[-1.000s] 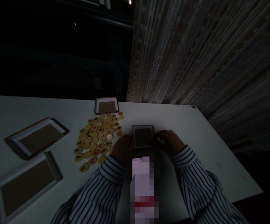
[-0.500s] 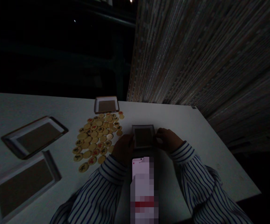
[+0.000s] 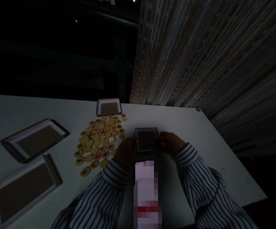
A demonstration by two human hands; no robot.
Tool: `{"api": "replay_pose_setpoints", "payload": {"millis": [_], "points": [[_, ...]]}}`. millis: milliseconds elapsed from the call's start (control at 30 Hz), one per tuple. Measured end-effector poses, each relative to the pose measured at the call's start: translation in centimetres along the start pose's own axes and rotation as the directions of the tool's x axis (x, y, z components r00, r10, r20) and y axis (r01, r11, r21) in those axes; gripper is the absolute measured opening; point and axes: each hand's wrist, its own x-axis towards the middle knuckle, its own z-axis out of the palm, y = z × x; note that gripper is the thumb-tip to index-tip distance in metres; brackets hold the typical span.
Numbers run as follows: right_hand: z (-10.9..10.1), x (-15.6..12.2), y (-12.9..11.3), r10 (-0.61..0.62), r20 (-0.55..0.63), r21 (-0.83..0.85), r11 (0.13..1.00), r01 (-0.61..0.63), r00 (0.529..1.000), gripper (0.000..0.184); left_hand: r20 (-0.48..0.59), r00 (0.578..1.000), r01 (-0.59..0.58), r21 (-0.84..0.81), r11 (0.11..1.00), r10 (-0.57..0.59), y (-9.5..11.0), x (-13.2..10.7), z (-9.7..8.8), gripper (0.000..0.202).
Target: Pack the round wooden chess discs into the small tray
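L hand (image 3: pixel 126 151) & R hand (image 3: pixel 170 142) each grip a side of small box (image 3: pixel 147 140) on table (image 3: pixel 200 133), game pieces (image 3: pixel 100 140) just to its left.

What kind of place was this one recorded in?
Probably a dim indoor room with a tabletop setup: a white table beside a textured wall, round game pieces spread on it, shallow trays, and a small box between the left hand and right hand.
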Motion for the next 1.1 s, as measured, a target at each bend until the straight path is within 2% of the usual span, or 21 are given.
{"api": "replay_pose_setpoints", "payload": {"millis": [467, 867, 1100], "points": [[-1.0, 0.6, -0.6, 0.029, 0.133, -0.041, 0.999, -0.023, 0.991, 0.02, -0.004, 1.0, 0.005, -0.028, 1.0, -0.005, 0.0, -0.1, 0.0, 0.029], [-0.7, 0.5, 0.1, 0.005, 0.096, -0.016, 1.0, -0.003, 0.995, 0.022, -0.022, 1.0, -0.011, -0.022, 1.0, 0.011, -0.2, 0.0, 0.1, 0.029], [-1.0, 0.7, 0.3, 0.052, 0.092, -0.065, 0.997, -0.046, 0.994, 0.021, 0.015, 1.0, 0.0, -0.007, 1.0, 0.0, -0.1, 0.0, -0.2, 0.031]]}}
